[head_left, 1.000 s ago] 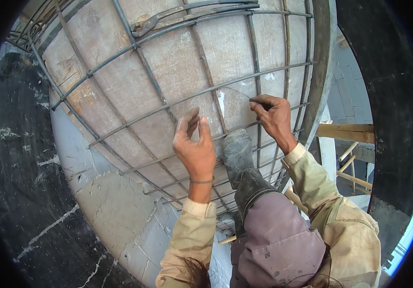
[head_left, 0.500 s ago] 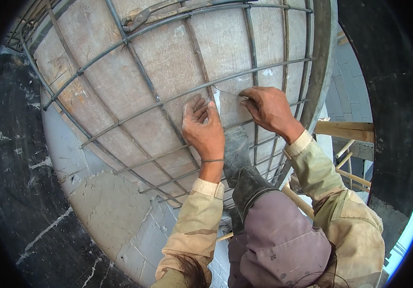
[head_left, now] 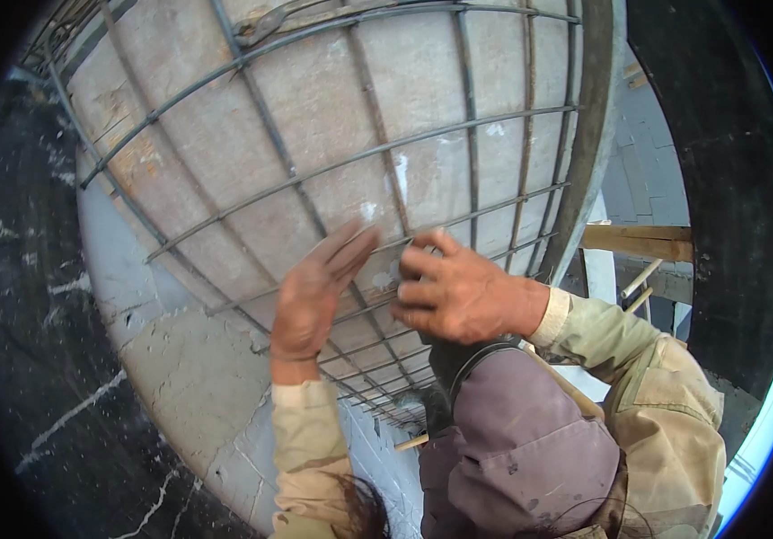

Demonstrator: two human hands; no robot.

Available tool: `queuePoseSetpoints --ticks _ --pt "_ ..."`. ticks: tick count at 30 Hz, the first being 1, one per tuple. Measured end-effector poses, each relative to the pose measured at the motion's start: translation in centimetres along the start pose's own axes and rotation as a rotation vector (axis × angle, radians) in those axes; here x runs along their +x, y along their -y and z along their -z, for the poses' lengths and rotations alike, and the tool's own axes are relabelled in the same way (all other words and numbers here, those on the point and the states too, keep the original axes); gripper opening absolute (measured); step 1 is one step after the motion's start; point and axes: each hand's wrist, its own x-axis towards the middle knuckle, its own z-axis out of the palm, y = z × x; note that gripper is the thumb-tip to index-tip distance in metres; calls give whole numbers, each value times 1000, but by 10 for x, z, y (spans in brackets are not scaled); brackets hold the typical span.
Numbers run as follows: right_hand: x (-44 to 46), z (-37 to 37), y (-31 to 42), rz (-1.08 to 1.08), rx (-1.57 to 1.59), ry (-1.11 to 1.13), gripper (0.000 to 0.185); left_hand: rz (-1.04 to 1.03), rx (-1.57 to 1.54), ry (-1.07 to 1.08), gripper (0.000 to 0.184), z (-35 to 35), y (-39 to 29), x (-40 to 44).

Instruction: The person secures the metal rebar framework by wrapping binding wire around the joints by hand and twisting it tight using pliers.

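My left hand [head_left: 314,292] is raised in front of the steel bar grid [head_left: 295,181], its fingers stretched out and somewhat blurred. Nothing shows in its grasp. To its right, my right hand [head_left: 463,292] is close to a crossing of the bars, with its fingers curled in. Whatever those fingers hold, if anything, is hidden and smeared by motion. The tied bars run over pale, stained boards [head_left: 314,99]. A rusty plier-like tool [head_left: 262,27] rests on the upper bars.
My bent knee in purple trousers [head_left: 530,413] is below the hands. A curved edge strip [head_left: 595,135] bounds the boards on the right. Beyond it are a wooden beam [head_left: 638,241] and a dark curved band [head_left: 719,180]. Grey mortar [head_left: 207,382] covers the lower left.
Both hands have moved down, the left one also leftward and the right one slightly leftward. The left fingers have straightened. The thin wire seen near the right fingers earlier is no longer discernible.
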Motion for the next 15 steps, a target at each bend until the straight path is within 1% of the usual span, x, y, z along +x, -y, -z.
queuePoseSetpoints --ticks 1,2,3,4,6,7,8,10,11,12,14,15 --pt "6 -2 9 109 34 26 20 24 210 23 83 -17 -11 13" --pt "12 -5 17 221 61 53 19 63 172 15 76 -37 -16 26" --pt "14 -12 24 255 130 83 19 102 131 8 69 -51 -21 37" --pt "17 -14 23 270 131 81 19 94 137 -4 69 -55 -31 45" --pt "17 -15 17 260 103 8 20 151 259 129 45 -60 -43 55" --pt "17 -9 10 283 124 -66 20 -29 169 42 25 -55 -35 57" --pt "15 -1 12 292 121 -68 20 -36 174 39 25 -55 -33 56" --pt "12 21 22 -95 28 -408 25 -263 -243 -205 17 -59 -31 54" --pt "14 29 24 -289 131 -568 32 -352 -285 -242 14 -63 -27 58" --pt "11 26 18 -459 198 -619 28 -362 -273 -244 14 -69 -25 63" --pt "28 5 9 -724 810 -726 25 -455 -397 -294 14 -81 -22 75" --pt "39 8 5 -717 808 -733 25 -441 -434 -294 15 -86 -24 79"
